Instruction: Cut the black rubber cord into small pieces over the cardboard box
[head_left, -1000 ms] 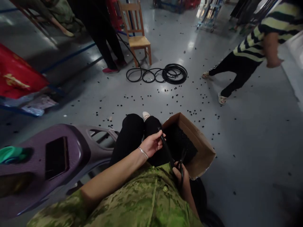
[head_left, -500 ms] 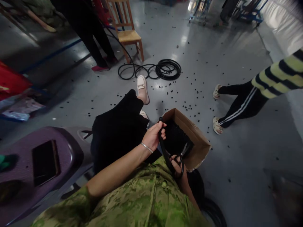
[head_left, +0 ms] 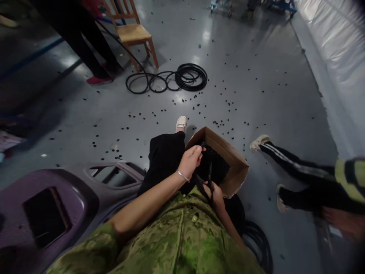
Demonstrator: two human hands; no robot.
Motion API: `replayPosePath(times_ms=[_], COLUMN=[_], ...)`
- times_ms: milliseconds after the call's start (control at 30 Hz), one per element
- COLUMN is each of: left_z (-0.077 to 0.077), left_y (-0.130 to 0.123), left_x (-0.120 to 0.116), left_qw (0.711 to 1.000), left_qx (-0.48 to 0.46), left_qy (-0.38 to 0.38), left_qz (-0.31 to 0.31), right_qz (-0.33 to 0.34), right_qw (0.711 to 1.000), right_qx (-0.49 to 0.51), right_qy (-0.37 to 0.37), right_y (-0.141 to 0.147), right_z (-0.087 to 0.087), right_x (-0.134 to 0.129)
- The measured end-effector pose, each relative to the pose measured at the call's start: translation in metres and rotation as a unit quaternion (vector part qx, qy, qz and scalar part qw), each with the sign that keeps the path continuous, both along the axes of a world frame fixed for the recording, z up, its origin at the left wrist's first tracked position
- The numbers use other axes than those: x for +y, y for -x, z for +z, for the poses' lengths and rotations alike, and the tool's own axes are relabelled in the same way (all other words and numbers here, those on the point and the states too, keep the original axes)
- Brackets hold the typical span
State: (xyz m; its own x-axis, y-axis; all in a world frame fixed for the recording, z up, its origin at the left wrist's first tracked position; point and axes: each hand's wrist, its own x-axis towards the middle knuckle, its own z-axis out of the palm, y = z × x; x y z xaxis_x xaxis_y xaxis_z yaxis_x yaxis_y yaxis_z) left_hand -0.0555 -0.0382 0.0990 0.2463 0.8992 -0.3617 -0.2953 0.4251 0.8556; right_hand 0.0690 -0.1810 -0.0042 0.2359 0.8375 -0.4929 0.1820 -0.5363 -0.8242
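Note:
My left hand, a bracelet at its wrist, is closed around a black rubber tube near its tip. Below it, my right hand grips dark-handled scissors, seen nearly edge-on; whether the blades touch the tube I cannot tell. Both hands are over the near left side of an open cardboard box. A heap of small black pieces lies inside it. The tube's lower run is partly hidden by my right hand and dark clothing.
Left of me a purple plastic stool bears a phone. Coiled black hose lies ahead near a wooden chair; another coil sits at right. Black bits dot the floor. A person in striped trousers is at right.
My left foot has drawn back and the view has shifted. The scissors have turned from pointing up-right to nearly upright beside the tube. The person at right has moved closer.

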Motion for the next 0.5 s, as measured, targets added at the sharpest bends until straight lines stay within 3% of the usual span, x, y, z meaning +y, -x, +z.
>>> replayPosePath(times_ms=[100,200,367,500], left_z=[-0.009,-0.019,-0.034,-0.041], left_y=[-0.005,0.0,0.014,0.013], left_x=[0.009,0.014,0.009,0.002], left_qw=[1.0,0.999,0.996,0.992], left_qx=[0.014,0.022,0.039,0.034], left_qy=[0.022,0.05,0.069,0.096], left_qz=[-0.009,0.004,0.049,0.071], right_qz=[0.006,0.0,0.025,-0.011], right_qw=[1.0,0.995,0.983,0.982], right_qx=[-0.019,-0.094,-0.158,-0.154], right_qy=[0.014,0.046,0.088,0.106], right_y=[-0.006,-0.02,-0.041,-0.043], right_z=[-0.005,-0.021,-0.053,-0.063], right_x=[0.001,-0.007,-0.051,-0.085])
